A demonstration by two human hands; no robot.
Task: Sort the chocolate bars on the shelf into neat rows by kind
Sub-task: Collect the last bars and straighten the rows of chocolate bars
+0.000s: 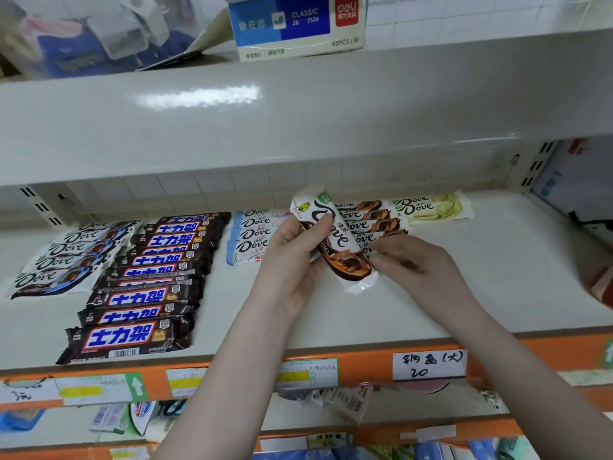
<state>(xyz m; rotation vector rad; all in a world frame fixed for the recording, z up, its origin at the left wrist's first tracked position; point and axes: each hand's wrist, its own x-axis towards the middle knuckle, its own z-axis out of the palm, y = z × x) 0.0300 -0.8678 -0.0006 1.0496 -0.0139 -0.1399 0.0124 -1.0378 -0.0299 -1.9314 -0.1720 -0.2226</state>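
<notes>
My left hand point(292, 257) grips an orange-and-brown Dove bar point(335, 240), tilted above the white shelf point(464, 280). My right hand point(414, 260) pinches the bar's lower right end. Behind it lies a row of matching orange Dove bars point(368, 219), partly hidden. On the shelf from left to right lie a row of dark-blue Dove bars point(63, 257), a long row of brown Snickers bars point(146, 287), light-blue Dove bars point(252, 234) and green Dove bars point(434, 207).
The upper shelf's thick front edge point(298, 104) overhangs the rows, with a blue Deli box point(295, 24) on top. An orange price rail point(365, 366) with paper labels runs along the front. A reddish item point(602, 287) sits at the far right.
</notes>
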